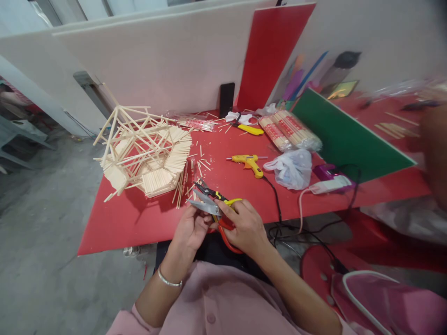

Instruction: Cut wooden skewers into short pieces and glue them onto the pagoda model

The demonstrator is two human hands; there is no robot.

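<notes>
My right hand (pixel 246 228) is closed around the red-orange handles of a pair of scissors (pixel 208 207) whose grey blades are spread apart. Just below the blades is my left hand (pixel 193 228), fingers curled in; whatever they pinch is hidden or too small to name. Behind the scissors lie pliers (pixel 209 190) with black jaws and yellow-and-black handles, partly covered by my right hand. To the left stands a structure of wooden sticks (pixel 146 153), with open framing on top and flat stick panels below. Loose sticks (pixel 179 188) lie between it and my hands.
On the red table (pixel 118 223) are a yellow glue gun (pixel 249 163), bundles of packaged sticks (pixel 289 130), a white plastic bag (pixel 291 170), yellow-handled cutters (pixel 249 129) and a power strip (pixel 330 184). A phone (pixel 226 99) leans at the back. A green board (pixel 349 135) stands at right; cables hang in front.
</notes>
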